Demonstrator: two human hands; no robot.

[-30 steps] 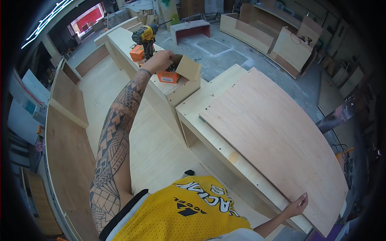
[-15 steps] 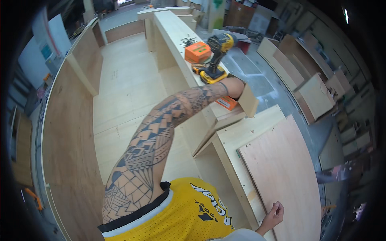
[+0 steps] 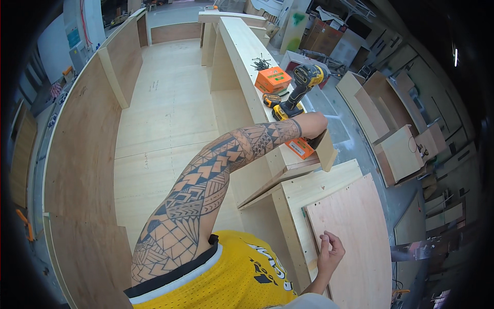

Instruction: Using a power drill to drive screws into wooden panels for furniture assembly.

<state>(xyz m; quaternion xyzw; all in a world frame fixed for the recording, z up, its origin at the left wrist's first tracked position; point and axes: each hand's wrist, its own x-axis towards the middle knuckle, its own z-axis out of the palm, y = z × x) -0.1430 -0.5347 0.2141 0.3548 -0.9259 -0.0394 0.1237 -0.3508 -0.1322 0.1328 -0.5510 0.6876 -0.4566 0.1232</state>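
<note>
My left arm, patterned with tattoos, stretches across to an opened orange cardboard box (image 3: pixel 300 149) on the wooden ledge. My left hand (image 3: pixel 314 125) is down in the box's mouth, by its raised flap (image 3: pixel 327 152), and its fingers are hidden. Just behind it stands a yellow and black cordless drill (image 3: pixel 298 92) on its battery. My right hand (image 3: pixel 331 251) is over a flat plywood panel (image 3: pixel 355 232), fingers curled in toward the thumb. Whatever it may hold is too small or hidden to make out.
A second orange box (image 3: pixel 272 80), a spare battery (image 3: pixel 271 100) and a heap of dark screws (image 3: pixel 261 64) lie farther along the ledge. A long plywood wall (image 3: pixel 87 149) runs on the left. Wooden cabinet parts (image 3: pixel 386 123) stand on the floor at right.
My right hand has risen and moved left above the panel, its fingers loosely curled. My left hand stays at the orange box. The whole view has shifted slightly.
</note>
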